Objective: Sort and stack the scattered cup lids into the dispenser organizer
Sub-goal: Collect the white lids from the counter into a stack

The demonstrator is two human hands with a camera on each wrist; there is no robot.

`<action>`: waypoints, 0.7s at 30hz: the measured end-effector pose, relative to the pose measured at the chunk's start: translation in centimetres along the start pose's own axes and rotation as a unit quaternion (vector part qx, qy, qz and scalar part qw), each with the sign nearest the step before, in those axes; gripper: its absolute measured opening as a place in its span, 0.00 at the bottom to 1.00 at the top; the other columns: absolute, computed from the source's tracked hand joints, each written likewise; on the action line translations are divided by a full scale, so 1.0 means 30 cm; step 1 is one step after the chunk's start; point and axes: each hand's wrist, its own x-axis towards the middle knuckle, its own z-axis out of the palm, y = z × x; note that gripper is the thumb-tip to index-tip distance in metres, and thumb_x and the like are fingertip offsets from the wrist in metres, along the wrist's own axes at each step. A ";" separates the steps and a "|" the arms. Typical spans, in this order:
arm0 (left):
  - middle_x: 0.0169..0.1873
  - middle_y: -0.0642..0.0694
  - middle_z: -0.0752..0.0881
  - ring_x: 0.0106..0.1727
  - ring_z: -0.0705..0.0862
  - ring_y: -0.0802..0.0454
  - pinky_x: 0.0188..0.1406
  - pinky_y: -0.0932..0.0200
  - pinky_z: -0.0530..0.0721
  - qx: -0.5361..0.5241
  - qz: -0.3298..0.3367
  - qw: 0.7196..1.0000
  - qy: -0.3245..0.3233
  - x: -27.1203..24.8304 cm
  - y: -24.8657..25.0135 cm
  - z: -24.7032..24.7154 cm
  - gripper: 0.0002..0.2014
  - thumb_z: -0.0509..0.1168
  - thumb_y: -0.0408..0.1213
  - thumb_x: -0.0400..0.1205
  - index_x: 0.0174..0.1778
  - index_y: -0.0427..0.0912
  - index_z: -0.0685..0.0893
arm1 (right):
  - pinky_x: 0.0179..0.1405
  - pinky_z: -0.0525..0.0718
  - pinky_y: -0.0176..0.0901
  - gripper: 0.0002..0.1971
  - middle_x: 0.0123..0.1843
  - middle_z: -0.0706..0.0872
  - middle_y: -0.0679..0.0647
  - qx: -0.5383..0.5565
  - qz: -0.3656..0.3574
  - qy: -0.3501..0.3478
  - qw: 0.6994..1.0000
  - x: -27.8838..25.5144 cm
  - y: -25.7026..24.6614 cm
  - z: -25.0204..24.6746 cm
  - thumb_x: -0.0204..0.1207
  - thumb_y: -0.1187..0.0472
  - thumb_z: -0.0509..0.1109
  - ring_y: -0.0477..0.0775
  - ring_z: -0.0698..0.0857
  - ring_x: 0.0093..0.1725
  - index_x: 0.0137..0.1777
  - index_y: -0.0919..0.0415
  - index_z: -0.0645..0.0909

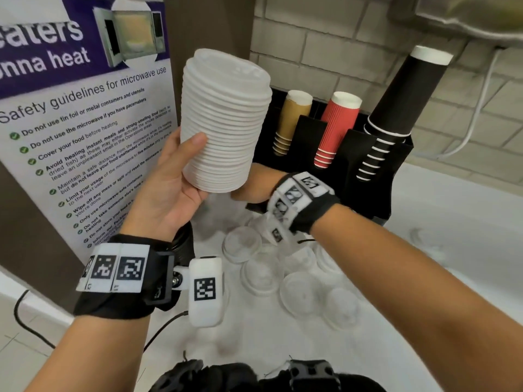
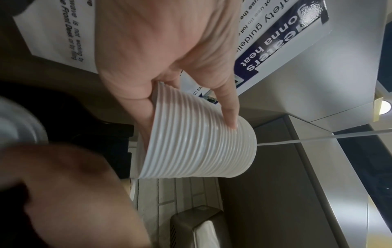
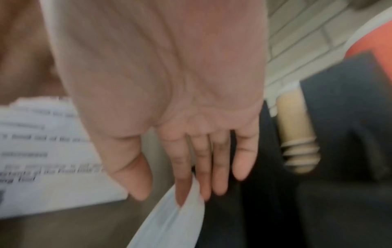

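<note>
A tall stack of white cup lids (image 1: 223,123) is held up in the air, tilted slightly, in front of the poster. My left hand (image 1: 175,182) grips its lower side, with the thumb (image 2: 229,109) lying along the ribbed stack (image 2: 197,147). My right hand (image 1: 252,188) is under the stack's bottom end, mostly hidden behind it. In the right wrist view its fingers (image 3: 191,159) are straight and touch a white lid edge (image 3: 176,218). Several clear dome lids (image 1: 263,275) lie scattered on the white counter below. The black organizer (image 1: 351,154) stands behind.
The organizer holds brown cups (image 1: 291,120), red cups (image 1: 336,128) and a tall column of black cups (image 1: 396,108). A microwave safety poster (image 1: 85,137) covers the left wall. A black cable (image 1: 31,321) runs at the lower left. Tiled wall lies behind.
</note>
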 end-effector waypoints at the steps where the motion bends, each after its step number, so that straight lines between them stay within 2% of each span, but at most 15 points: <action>1: 0.72 0.42 0.81 0.70 0.82 0.44 0.59 0.47 0.88 0.000 0.001 1.000 -0.001 0.006 -0.006 -0.001 0.60 0.88 0.47 0.52 0.81 0.42 0.67 | 0.61 0.79 0.48 0.19 0.65 0.83 0.62 -0.001 0.007 -0.013 1.000 -0.036 0.028 -0.027 0.82 0.54 0.63 0.61 0.81 0.61 0.66 0.66 0.80; 2: 0.72 0.42 0.81 0.70 0.82 0.44 0.58 0.47 0.88 0.003 -0.002 1.000 0.001 0.006 -0.008 0.011 0.61 0.88 0.47 0.51 0.81 0.42 0.67 | 0.56 0.79 0.46 0.17 0.61 0.85 0.62 -0.006 0.019 -0.033 0.999 -0.080 0.062 -0.045 0.82 0.55 0.63 0.60 0.82 0.57 0.61 0.66 0.82; 3: 0.71 0.42 0.82 0.69 0.83 0.45 0.56 0.48 0.88 0.005 -0.007 1.000 -0.003 0.009 -0.017 0.015 0.62 0.89 0.47 0.51 0.81 0.41 0.67 | 0.56 0.79 0.46 0.16 0.60 0.85 0.62 -0.017 0.024 -0.058 0.998 -0.128 0.097 -0.052 0.82 0.55 0.63 0.60 0.82 0.55 0.59 0.66 0.83; 5: 0.69 0.43 0.84 0.67 0.84 0.46 0.53 0.50 0.89 -0.005 -0.015 1.000 -0.012 0.008 -0.038 0.026 0.62 0.89 0.47 0.50 0.81 0.40 0.68 | 0.64 0.78 0.49 0.17 0.63 0.83 0.59 -0.050 0.020 -0.113 0.992 -0.213 0.154 -0.045 0.82 0.54 0.62 0.59 0.80 0.61 0.63 0.64 0.83; 6: 0.68 0.44 0.84 0.67 0.85 0.46 0.52 0.51 0.89 -0.011 -0.023 0.999 -0.019 0.008 -0.051 0.030 0.61 0.88 0.46 0.51 0.81 0.40 0.68 | 0.67 0.76 0.49 0.18 0.66 0.80 0.58 -0.050 0.024 -0.111 0.992 -0.244 0.177 -0.032 0.82 0.54 0.63 0.59 0.77 0.64 0.66 0.61 0.82; 7: 0.68 0.44 0.85 0.67 0.85 0.46 0.52 0.52 0.89 -0.014 -0.029 0.999 -0.024 0.008 -0.068 0.035 0.59 0.88 0.46 0.53 0.80 0.41 0.69 | 0.68 0.75 0.48 0.18 0.68 0.77 0.58 -0.027 0.025 -0.086 0.996 -0.267 0.200 -0.020 0.81 0.55 0.64 0.59 0.75 0.66 0.69 0.58 0.80; 9: 0.65 0.46 0.86 0.67 0.85 0.47 0.51 0.54 0.88 -0.018 -0.037 0.998 -0.046 0.003 -0.100 0.047 0.52 0.87 0.46 0.56 0.77 0.42 0.72 | 0.70 0.76 0.47 0.23 0.69 0.76 0.58 0.140 0.001 0.011 0.990 -0.313 0.201 0.004 0.80 0.63 0.66 0.57 0.76 0.68 0.75 0.58 0.73; 10: 0.65 0.46 0.87 0.67 0.84 0.47 0.52 0.54 0.88 -0.017 -0.038 0.998 -0.054 -0.001 -0.116 0.058 0.49 0.86 0.46 0.58 0.76 0.43 0.73 | 0.70 0.77 0.47 0.27 0.70 0.77 0.60 0.266 -0.017 0.049 0.963 -0.331 0.189 0.021 0.79 0.68 0.66 0.56 0.78 0.69 0.78 0.59 0.68; 12: 0.68 0.44 0.84 0.69 0.83 0.46 0.53 0.52 0.88 -0.012 -0.042 0.997 -0.062 -0.006 -0.147 0.077 0.48 0.85 0.47 0.60 0.77 0.43 0.72 | 0.72 0.78 0.50 0.33 0.72 0.77 0.63 0.500 -0.052 0.097 0.859 -0.366 0.149 0.065 0.77 0.77 0.64 0.57 0.78 0.71 0.81 0.62 0.60; 15: 0.73 0.42 0.80 0.73 0.79 0.44 0.63 0.43 0.84 -0.009 -0.051 0.997 -0.055 -0.011 -0.180 0.097 0.54 0.85 0.50 0.59 0.80 0.44 0.69 | 0.72 0.77 0.59 0.38 0.73 0.78 0.64 0.687 -0.066 0.150 0.708 -0.399 0.086 0.124 0.76 0.79 0.65 0.59 0.79 0.72 0.82 0.58 0.56; 17: 0.74 0.42 0.79 0.74 0.78 0.44 0.73 0.38 0.75 0.008 -0.051 0.997 -0.051 -0.012 -0.199 0.095 0.50 0.84 0.49 0.63 0.80 0.45 0.69 | 0.72 0.76 0.63 0.41 0.72 0.79 0.66 0.762 -0.085 0.159 0.622 -0.413 0.071 0.145 0.76 0.79 0.64 0.63 0.79 0.72 0.83 0.50 0.54; 19: 0.72 0.45 0.81 0.73 0.79 0.46 0.77 0.38 0.72 0.036 -0.055 0.997 -0.044 -0.009 -0.217 0.083 0.37 0.75 0.47 0.73 0.79 0.47 0.71 | 0.73 0.74 0.65 0.39 0.73 0.79 0.65 0.799 -0.105 0.163 0.570 -0.423 0.068 0.150 0.78 0.79 0.61 0.64 0.78 0.72 0.83 0.48 0.55; 21: 0.67 0.49 0.85 0.70 0.82 0.49 0.73 0.43 0.77 0.089 -0.052 0.994 -0.028 -0.008 -0.228 0.072 0.32 0.69 0.45 0.74 0.77 0.50 0.73 | 0.71 0.77 0.63 0.36 0.72 0.80 0.62 0.816 -0.113 0.169 0.541 -0.426 0.070 0.156 0.79 0.77 0.61 0.63 0.79 0.72 0.81 0.47 0.59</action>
